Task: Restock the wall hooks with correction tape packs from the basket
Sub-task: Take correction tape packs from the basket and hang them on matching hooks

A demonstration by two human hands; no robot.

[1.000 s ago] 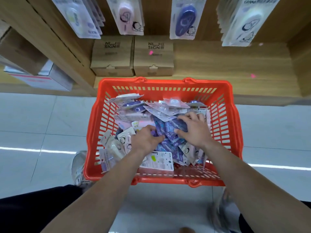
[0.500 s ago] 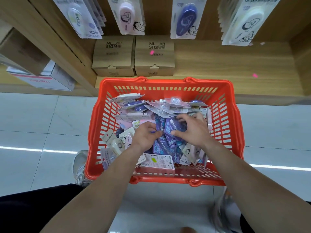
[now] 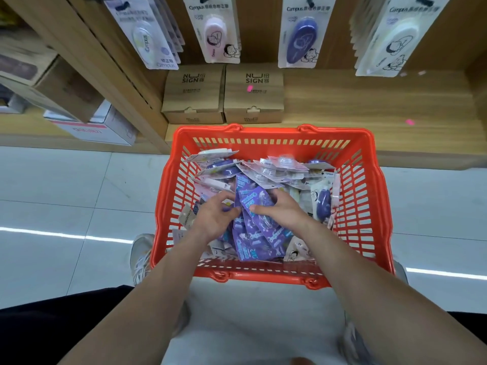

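An orange basket stands on the floor, full of mixed correction tape packs. Both hands are inside it on a stack of purple packs. My right hand grips the stack from the right, thumb across the top pack. On the stack's left edge, my left hand pinches the packs with curled fingers. More purple packs fan out below the hands. On the wall above hang a pale green pack row, a pink pack, a purple pack and a white pack row.
Two brown cardboard boxes sit on the low wooden shelf behind the basket. A white box lies on the shelf to the left. My shoes flank the basket on the grey tiled floor.
Both hands have gathered purple packs from the pile into one stack and raised it slightly toward the basket's middle. The view has tilted up a little, showing more of the hanging packs.
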